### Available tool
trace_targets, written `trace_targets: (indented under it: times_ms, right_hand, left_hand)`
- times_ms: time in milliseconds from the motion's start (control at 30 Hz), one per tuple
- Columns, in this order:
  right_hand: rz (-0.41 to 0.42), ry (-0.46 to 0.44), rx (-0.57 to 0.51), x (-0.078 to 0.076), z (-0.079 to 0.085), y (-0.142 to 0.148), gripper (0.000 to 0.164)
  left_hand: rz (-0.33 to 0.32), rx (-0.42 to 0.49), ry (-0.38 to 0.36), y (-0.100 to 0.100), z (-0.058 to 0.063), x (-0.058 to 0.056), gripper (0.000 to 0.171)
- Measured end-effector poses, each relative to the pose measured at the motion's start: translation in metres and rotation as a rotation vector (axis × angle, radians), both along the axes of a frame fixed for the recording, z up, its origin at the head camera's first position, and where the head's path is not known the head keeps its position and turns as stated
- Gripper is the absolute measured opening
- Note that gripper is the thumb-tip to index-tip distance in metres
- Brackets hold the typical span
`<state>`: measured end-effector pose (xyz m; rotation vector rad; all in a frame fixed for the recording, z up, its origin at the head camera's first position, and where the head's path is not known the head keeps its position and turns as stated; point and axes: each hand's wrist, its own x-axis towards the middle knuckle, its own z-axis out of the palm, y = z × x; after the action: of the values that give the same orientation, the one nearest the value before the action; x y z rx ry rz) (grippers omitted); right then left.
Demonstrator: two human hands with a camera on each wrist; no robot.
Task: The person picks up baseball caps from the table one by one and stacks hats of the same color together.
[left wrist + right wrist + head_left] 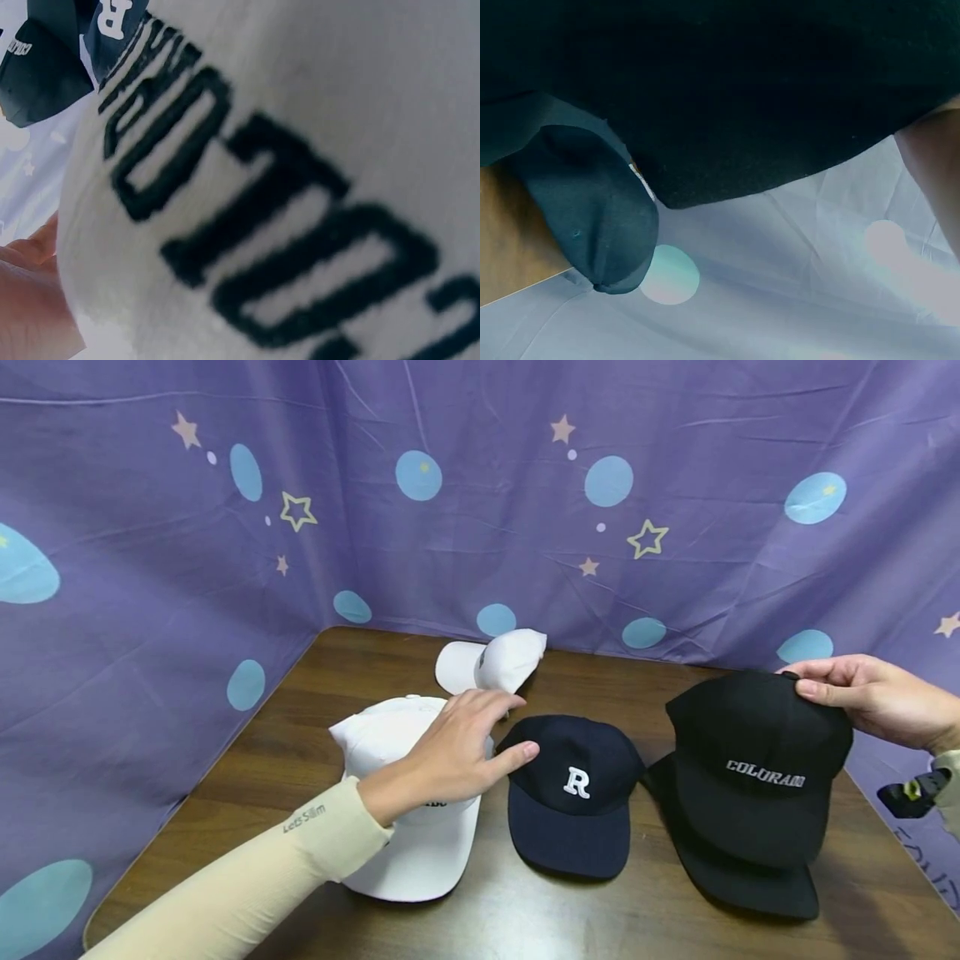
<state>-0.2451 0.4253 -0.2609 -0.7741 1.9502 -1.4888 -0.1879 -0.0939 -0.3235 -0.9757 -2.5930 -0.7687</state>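
Observation:
My right hand (873, 697) pinches a black baseball cap (750, 731) with pale "COLORADO"-like lettering, thumb and fingers at the top of its crown. That cap overlaps a second black cap (780, 897), whose brim shows beneath. In the right wrist view the dark cloth of the held cap (765, 120) fills the upper part. Over a white cap (427, 864) on the table hangs my left hand (453, 747), fingers relaxed, thumb toward a navy cap (573, 781) marked "R". The white cap's dark lettering (255, 210) looms large in the left wrist view.
Farther back on the wooden table (360, 664) lies another white cap (510, 662), brim to the left. A purple curtain (480, 543) with stars and blue circles hangs behind and along the sides. A dark wrist device (911, 795) sits by the right sleeve.

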Motion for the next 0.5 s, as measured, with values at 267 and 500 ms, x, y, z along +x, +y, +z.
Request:
trace_targets:
  times_ms: [267,500]
  right_hand:
    - [0.044,-0.055,0.050,0.002,-0.007,0.002,0.053]
    - [0.064,-0.141,0.050,0.000,-0.024,0.006,0.053]
  left_hand:
    - [0.007,-0.004,-0.004,-0.002,0.001,0.001,0.062]
    - [0.006,-0.008,0.001,-0.003,0.000,0.002,0.061]
